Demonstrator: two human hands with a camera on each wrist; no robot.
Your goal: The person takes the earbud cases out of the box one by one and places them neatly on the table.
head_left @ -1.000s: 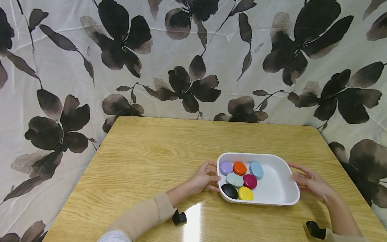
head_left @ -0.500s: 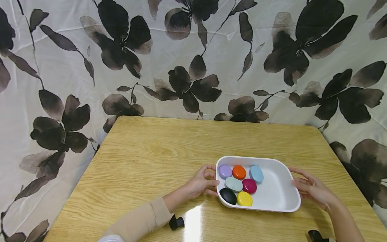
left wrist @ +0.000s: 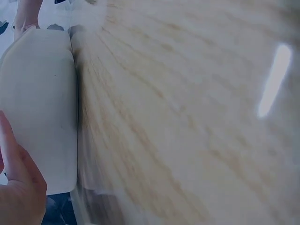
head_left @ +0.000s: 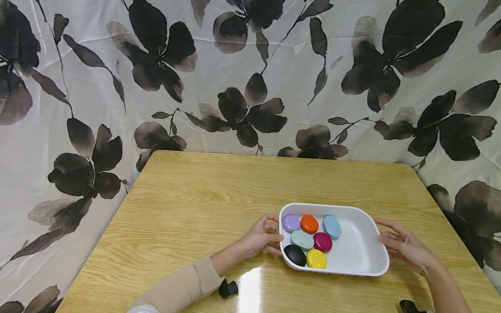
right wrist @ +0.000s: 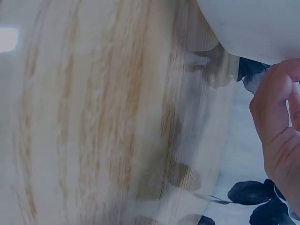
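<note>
A white rectangular tray (head_left: 362,237) with rounded corners lies on the right part of the table. My left hand (head_left: 260,237) holds its left end, thumb at the rim and fingers bent along the outer wall. At the opposite end my right hand (head_left: 407,245) grips the tray, its thumb also by the rim. Smooth rounded pieces sit in the tray's left half: lavender (head_left: 291,223), orange (head_left: 309,224), light blue (head_left: 332,227), pale green (head_left: 302,240), crimson (head_left: 322,242), black (head_left: 295,255) and yellow (head_left: 316,258). Both wrist views show the tray's outer wall, with the pieces hidden.
The wooden table (head_left: 203,191) reaches back to a white cloth (head_left: 297,65) with dark printed flowers. Black wrist devices show below the left forearm (head_left: 228,288) and near the right forearm (head_left: 409,306). A bright light reflection lies on the table between the arms.
The tray has slid slightly toward the person, with both hands and the pieces moving along with it. Over the last half second it has hardly moved.
</note>
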